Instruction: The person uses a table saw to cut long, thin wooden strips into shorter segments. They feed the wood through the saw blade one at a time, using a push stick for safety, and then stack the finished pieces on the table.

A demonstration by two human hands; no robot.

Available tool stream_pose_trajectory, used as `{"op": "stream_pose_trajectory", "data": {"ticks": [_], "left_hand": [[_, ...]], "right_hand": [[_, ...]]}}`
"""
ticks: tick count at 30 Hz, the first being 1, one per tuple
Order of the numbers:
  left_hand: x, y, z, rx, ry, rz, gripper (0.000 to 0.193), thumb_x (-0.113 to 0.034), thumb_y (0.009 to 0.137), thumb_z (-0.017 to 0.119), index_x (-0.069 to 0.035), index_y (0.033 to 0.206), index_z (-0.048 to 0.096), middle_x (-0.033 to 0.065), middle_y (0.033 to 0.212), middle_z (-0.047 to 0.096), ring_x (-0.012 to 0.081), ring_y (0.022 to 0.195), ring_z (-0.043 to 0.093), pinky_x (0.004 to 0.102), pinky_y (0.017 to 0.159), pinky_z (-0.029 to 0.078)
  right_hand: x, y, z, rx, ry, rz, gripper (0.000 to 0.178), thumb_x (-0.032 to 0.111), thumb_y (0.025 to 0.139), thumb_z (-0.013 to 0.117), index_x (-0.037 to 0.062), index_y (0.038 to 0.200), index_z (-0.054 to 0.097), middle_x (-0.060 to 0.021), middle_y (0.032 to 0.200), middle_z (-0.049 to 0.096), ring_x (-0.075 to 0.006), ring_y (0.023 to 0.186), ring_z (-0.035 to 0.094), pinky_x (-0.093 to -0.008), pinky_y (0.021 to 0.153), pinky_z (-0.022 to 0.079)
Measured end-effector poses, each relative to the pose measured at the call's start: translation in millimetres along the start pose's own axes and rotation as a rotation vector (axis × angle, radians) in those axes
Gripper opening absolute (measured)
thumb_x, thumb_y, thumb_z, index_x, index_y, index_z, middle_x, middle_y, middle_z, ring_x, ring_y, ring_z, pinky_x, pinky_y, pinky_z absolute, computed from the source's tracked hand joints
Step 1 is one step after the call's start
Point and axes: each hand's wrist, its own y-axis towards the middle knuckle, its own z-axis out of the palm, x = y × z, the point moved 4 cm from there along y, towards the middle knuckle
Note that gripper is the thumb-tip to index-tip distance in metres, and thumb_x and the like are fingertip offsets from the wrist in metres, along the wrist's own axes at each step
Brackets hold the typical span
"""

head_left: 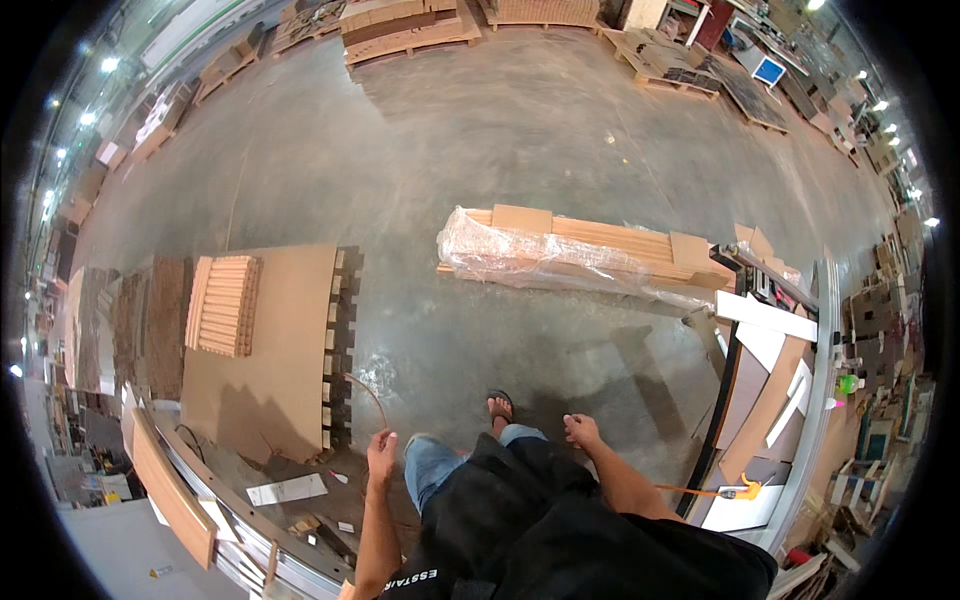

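Note:
My left hand (pixel 381 452) hangs at my side with its fingers closed on a thin curved brown strip (pixel 368 392) that arcs up and to the left over the concrete floor. My right hand (pixel 581 431) hangs at the other side, fingers loosely curled with nothing in them. Between the hands I see my dark apron, blue jeans and one sandalled foot (pixel 500 405). The left hand is nearest a stack of large brown boards (pixel 285 350).
A plastic-wrapped bundle of long wooden boards (pixel 560 255) lies on the floor ahead. A pile of short round sticks (pixel 225 305) rests on the brown boards at left. A machine table with white and brown panels (pixel 765 395) stands at right, a metal-edged bench (pixel 205 505) at lower left.

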Motion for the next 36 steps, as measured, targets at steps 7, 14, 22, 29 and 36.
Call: {"op": "stream_pose_trajectory", "data": {"ticks": [7, 14, 22, 29, 36], "left_hand": [[91.9, 67.0, -55.9, 0.148, 0.175, -0.215, 0.022, -0.028, 0.093, 0.066, -0.007, 0.093, 0.064, 0.0044, 0.08, 0.063, 0.0207, 0.068, 0.06, 0.037, 0.056, 0.047], [5.2, 171.1, -37.6, 0.204, 0.528, 0.235, 0.03, -0.031, 0.099, 0.057, -0.007, 0.081, 0.062, 0.0033, 0.069, 0.058, 0.0139, 0.059, 0.055, 0.0335, 0.053, 0.043], [-516.3, 306.3, -126.1, -0.381, -0.34, 0.756, 0.019, -0.02, 0.102, 0.053, -0.005, 0.093, 0.06, 0.0067, 0.095, 0.059, 0.016, 0.09, 0.056, 0.0323, 0.076, 0.047], [-800.5, 179.9, -58.7, 1.166, -0.216, 2.024, 0.014, -0.016, 0.097, 0.055, -0.004, 0.091, 0.062, 0.008, 0.097, 0.06, 0.0159, 0.09, 0.058, 0.0308, 0.073, 0.047], [-840.5, 181.8, 109.3, 1.947, -0.127, 1.863, 0.015, -0.016, 0.094, 0.06, -0.006, 0.083, 0.064, 0.0063, 0.088, 0.063, 0.015, 0.081, 0.06, 0.0298, 0.067, 0.046]], "right_hand": [[13.2, 6.0, 20.4, 0.096, -0.126, -0.095, 0.04, 0.036, 0.097, 0.066, -0.0007, 0.112, 0.071, -0.0098, 0.084, 0.069, -0.023, 0.076, 0.064, -0.039, 0.072, 0.052], [51.0, -74.7, 40.3, 0.499, -0.176, -0.071, 0.034, 0.023, 0.089, 0.071, 0.004, 0.118, 0.07, -0.0124, 0.113, 0.072, -0.0289, 0.102, 0.068, -0.0418, 0.089, 0.056], [164.1, -162.9, 97.9, 0.479, 0.086, 0.077, 0.051, 0.019, 0.088, 0.075, 0.0061, 0.134, 0.059, -0.0126, 0.13, 0.065, -0.0295, 0.112, 0.064, -0.0404, 0.095, 0.053], [217.7, -163.4, 128.5, 0.445, 0.121, 0.08, 0.062, 0.017, 0.089, 0.075, 0.0085, 0.146, 0.051, -0.0117, 0.138, 0.06, -0.0281, 0.115, 0.061, -0.0395, 0.095, 0.05], [247.1, -141.7, 150.4, 0.35, 0.351, 0.128, 0.052, 0.02, 0.09, 0.073, 0.0063, 0.137, 0.055, -0.0115, 0.127, 0.063, -0.0286, 0.106, 0.062, -0.0411, 0.089, 0.05]]}}
